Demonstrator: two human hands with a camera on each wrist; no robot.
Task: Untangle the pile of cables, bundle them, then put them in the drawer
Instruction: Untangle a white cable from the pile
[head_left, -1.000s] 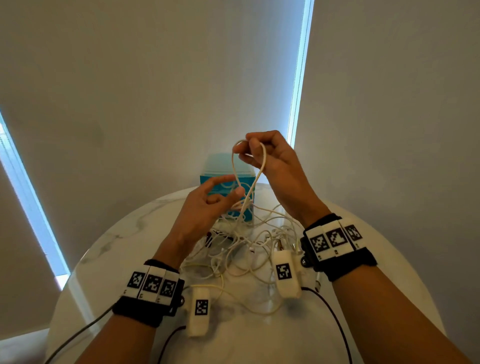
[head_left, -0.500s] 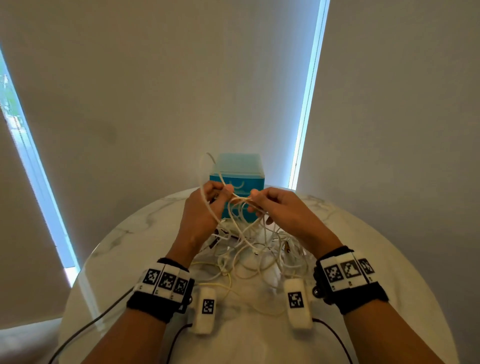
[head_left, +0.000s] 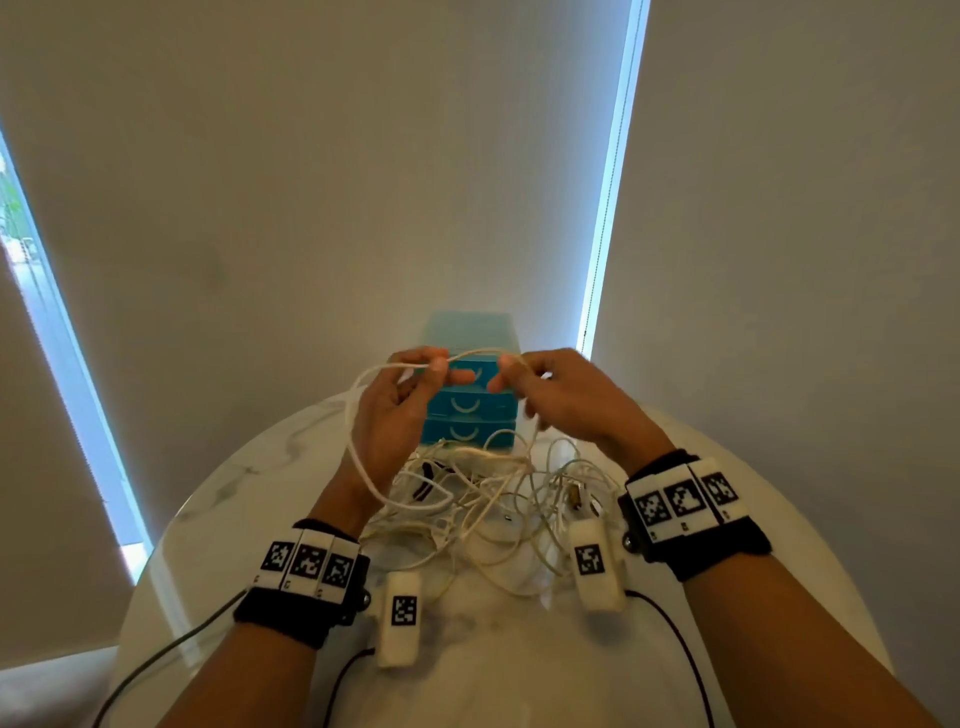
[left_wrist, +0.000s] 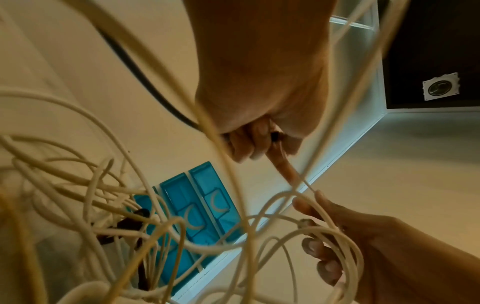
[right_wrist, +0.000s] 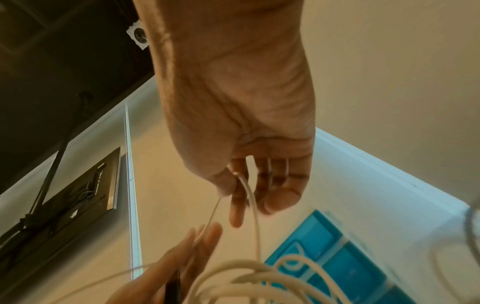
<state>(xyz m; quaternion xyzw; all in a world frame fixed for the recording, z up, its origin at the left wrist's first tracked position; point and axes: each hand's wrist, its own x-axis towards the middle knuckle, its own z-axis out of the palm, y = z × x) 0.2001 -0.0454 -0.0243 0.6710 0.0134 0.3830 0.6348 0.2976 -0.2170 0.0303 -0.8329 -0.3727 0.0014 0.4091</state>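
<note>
A tangled pile of white cables (head_left: 493, 499) lies on the round marble table (head_left: 249, 499). Both hands are raised above it, in front of the blue drawer unit (head_left: 470, 410). My left hand (head_left: 441, 366) pinches one white cable (head_left: 472, 356) between thumb and fingers. A loop of that cable runs round the outside of this hand, down past the wrist. My right hand (head_left: 506, 371) pinches the same cable a short span to the right. In the right wrist view the cable (right_wrist: 244, 187) passes between the thumb and fingers. The drawers (left_wrist: 205, 205) look closed.
Two white marker boxes (head_left: 400, 618) (head_left: 595, 566) hang from my wrists over the near part of the table, with black leads (head_left: 675, 639) trailing toward me. The drawer unit stands at the table's far edge, close to the wall (head_left: 363, 182).
One second ago my right hand held a cable loop high. The hands then met low over the pile. Now they are higher and slightly apart, with the cable stretched between them.
</note>
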